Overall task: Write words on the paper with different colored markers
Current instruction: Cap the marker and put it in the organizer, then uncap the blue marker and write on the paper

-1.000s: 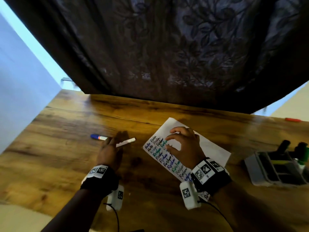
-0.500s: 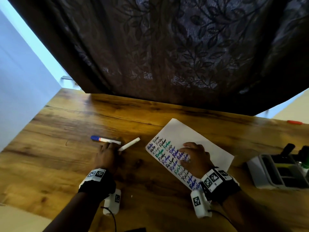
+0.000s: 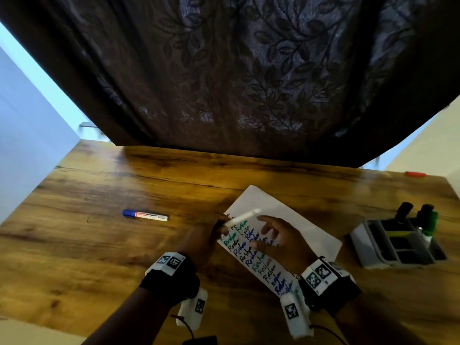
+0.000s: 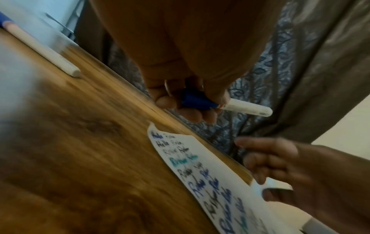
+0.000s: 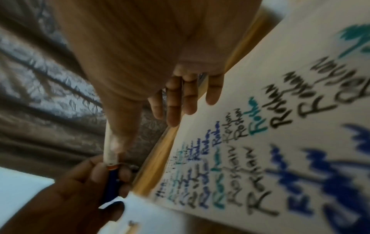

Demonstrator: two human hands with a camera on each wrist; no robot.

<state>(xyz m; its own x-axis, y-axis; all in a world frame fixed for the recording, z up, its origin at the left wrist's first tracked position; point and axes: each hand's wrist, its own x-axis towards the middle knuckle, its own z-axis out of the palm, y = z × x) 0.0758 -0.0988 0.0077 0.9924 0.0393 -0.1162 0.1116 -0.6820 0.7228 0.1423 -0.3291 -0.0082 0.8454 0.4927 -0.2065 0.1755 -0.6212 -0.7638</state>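
A white paper (image 3: 286, 215) with rows of black, blue and green words lies slanted on the wooden table (image 3: 99, 245). My left hand (image 3: 219, 227) holds a marker (image 3: 242, 217) above the paper's left corner. It grips the blue cap end (image 4: 198, 101), and the white barrel (image 5: 109, 147) points toward my right hand (image 3: 268, 232). That hand hovers over the written lines with relaxed, spread fingers (image 5: 176, 102), its thumb close by the barrel. A second marker with a blue cap (image 3: 145, 215) lies on the table to the left.
A grey organiser tray (image 3: 398, 245) stands at the right with black and green markers (image 3: 428, 220) upright in it. A small red object (image 3: 415, 174) lies at the far right edge. A dark patterned curtain (image 3: 224, 70) hangs behind the table.
My left hand lifted the white marker off the table and carried it right, over the paper. My right hand rose from the paper toward it. The blue-capped marker stayed put.
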